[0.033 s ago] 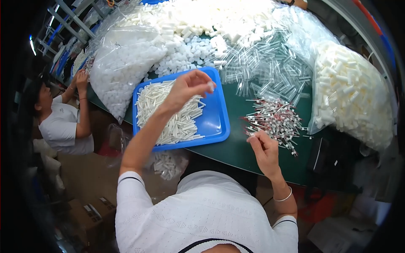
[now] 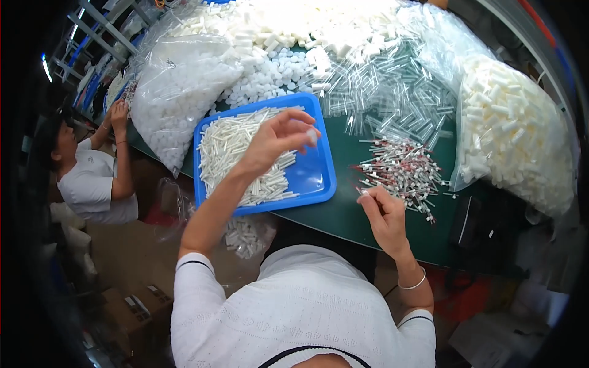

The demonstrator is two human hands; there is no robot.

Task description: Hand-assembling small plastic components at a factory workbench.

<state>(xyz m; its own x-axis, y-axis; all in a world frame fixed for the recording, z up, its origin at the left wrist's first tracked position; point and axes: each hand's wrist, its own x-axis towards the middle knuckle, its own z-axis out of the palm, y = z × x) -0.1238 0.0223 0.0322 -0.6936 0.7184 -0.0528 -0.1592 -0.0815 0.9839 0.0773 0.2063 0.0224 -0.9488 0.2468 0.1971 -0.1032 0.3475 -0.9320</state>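
Note:
My left hand is raised over the blue tray, its thumb and fingers closed on a small translucent white cap. Many thin white tubes fill the left part of that tray. At the table's near edge, my right hand pinches a small thin part with a pale end; the fingertips hide most of it. Just beyond the right hand lies a pile of thin red-and-white sticks with small white tips.
Clear tubes lie beyond the sticks. Loose white caps and a bag of caps stand at far left. White foam cylinders heap at the back; a bag of cylinders sits right. A co-worker works at left.
My left hand, with the cap, has shifted slightly right and nearer to me. My right hand keeps its pinch in nearly the same spot.

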